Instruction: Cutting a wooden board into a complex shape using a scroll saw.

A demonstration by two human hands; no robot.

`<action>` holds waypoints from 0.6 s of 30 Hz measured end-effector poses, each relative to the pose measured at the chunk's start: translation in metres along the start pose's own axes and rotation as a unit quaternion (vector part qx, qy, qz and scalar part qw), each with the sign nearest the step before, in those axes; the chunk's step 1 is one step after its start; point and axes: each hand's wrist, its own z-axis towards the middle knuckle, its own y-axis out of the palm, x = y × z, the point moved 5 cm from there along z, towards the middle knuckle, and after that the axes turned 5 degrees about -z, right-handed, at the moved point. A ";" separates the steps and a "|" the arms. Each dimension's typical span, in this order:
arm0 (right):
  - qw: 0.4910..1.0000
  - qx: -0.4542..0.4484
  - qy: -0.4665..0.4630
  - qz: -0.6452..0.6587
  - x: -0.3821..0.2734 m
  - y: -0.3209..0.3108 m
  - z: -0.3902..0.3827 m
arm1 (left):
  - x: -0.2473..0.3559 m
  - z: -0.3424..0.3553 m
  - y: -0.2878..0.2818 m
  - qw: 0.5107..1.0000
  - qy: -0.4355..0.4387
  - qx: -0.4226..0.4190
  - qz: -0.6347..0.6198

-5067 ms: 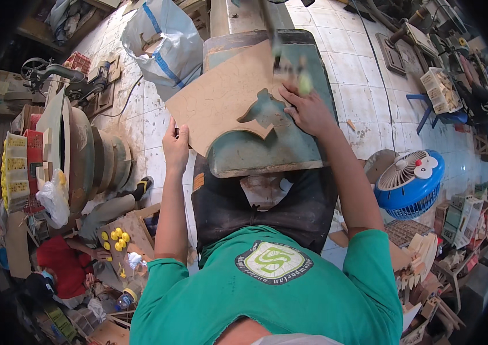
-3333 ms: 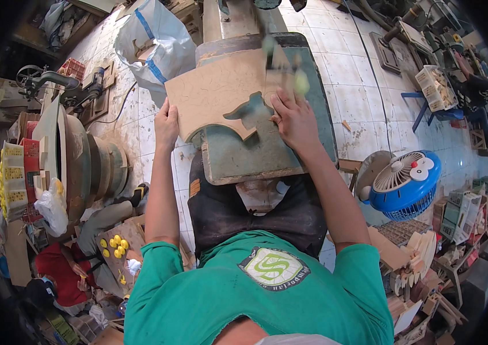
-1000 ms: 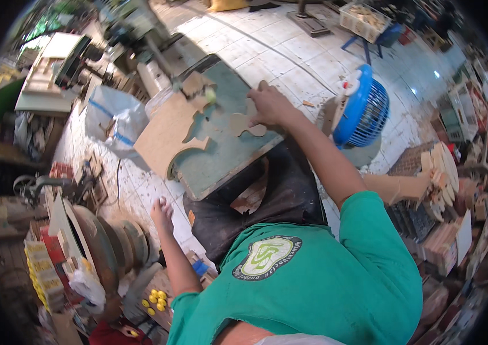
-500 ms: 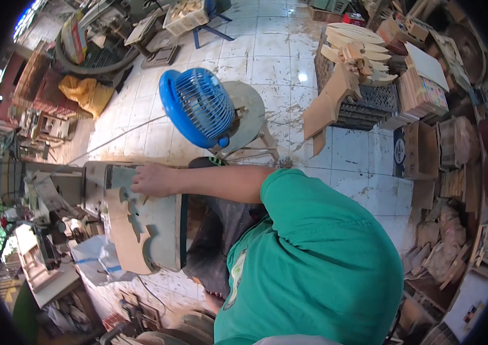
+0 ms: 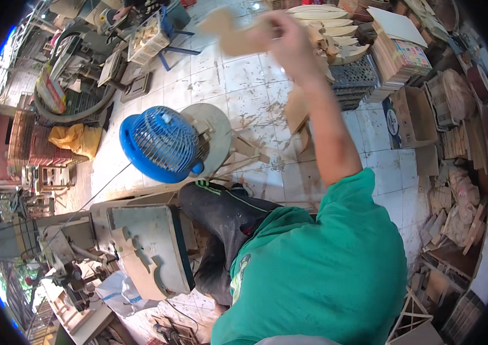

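Note:
My right hand (image 5: pixel 290 40) is stretched far out to the right, gripping a small cut-out wooden piece (image 5: pixel 229 34) above the tiled floor, close to a stack of curved wooden cut-outs (image 5: pixel 330 29) on a black crate (image 5: pixel 359 80). The large brown board (image 5: pixel 140 261) with a curved notch lies untouched on the grey-green saw table (image 5: pixel 146 224) at lower left. My left hand is hidden behind my green shirt.
A blue fan (image 5: pixel 160 144) sits on a round wooden stool (image 5: pixel 218 129) between the saw table and the crate. Cardboard boxes (image 5: pixel 411 115), stacked boards and wood offcuts crowd the right side. A white basket (image 5: pixel 146 37) on a blue stool stands at the top left.
I have turned right, away from the saw table. My right hand left the table and swung the small cut-out piece up toward the stack on the crate. The large board stays on the table.

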 end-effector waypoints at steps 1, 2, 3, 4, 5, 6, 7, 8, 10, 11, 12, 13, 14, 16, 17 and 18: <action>0.998 0.054 0.007 -0.029 0.026 -0.044 0.000 | 0.006 0.002 -0.002 1.000 0.003 0.007 0.010; 0.982 0.136 0.114 -0.066 0.062 -0.082 -0.001 | 0.011 0.003 -0.004 1.000 0.006 0.012 0.017; 0.966 0.216 0.108 -0.094 0.086 -0.119 -0.012 | 0.017 0.004 -0.008 0.999 0.009 0.020 0.024; 0.944 0.277 0.171 -0.051 0.119 -0.148 -0.023 | 0.023 0.006 -0.009 0.999 0.011 0.026 0.032; 0.927 0.321 0.193 0.038 0.150 -0.172 -0.041 | 0.028 0.007 -0.010 0.999 0.014 0.034 0.039; 0.889 0.366 0.258 0.098 0.184 -0.190 -0.057 | 0.035 0.008 -0.013 0.998 0.016 0.039 0.047; 0.863 0.408 0.280 0.100 0.214 -0.202 -0.076 | 0.041 0.009 -0.014 0.997 0.020 0.046 0.053; 0.836 0.452 0.296 0.098 0.240 -0.210 -0.097 | 0.047 0.010 -0.016 0.997 0.022 0.050 0.061; 0.756 0.523 0.365 0.146 0.295 -0.212 -0.130 | 0.060 0.012 -0.018 0.995 0.031 0.055 0.075; 0.757 0.520 0.366 0.149 0.314 -0.212 -0.139 | 0.066 0.013 -0.019 0.995 0.033 0.058 0.080; 0.732 0.528 0.411 0.132 0.333 -0.210 -0.151 | 0.071 0.014 -0.019 0.994 0.035 0.057 0.086; 0.701 0.536 0.457 0.111 0.349 -0.207 -0.162 | 0.079 0.014 -0.017 0.994 0.039 0.051 0.089; 0.705 0.529 0.457 0.119 0.364 -0.204 -0.166 | 0.084 0.012 -0.016 0.994 0.044 0.049 0.092; 0.674 0.502 0.525 0.133 0.402 -0.196 -0.178 | 0.094 0.007 -0.011 0.991 0.056 0.070 0.095; 0.677 0.496 0.527 0.133 0.424 -0.194 -0.184 | 0.098 0.003 -0.011 0.988 0.062 0.101 0.095; 0.663 0.517 0.528 0.120 0.449 -0.195 -0.193 | 0.104 -0.009 -0.007 0.986 0.064 0.128 0.091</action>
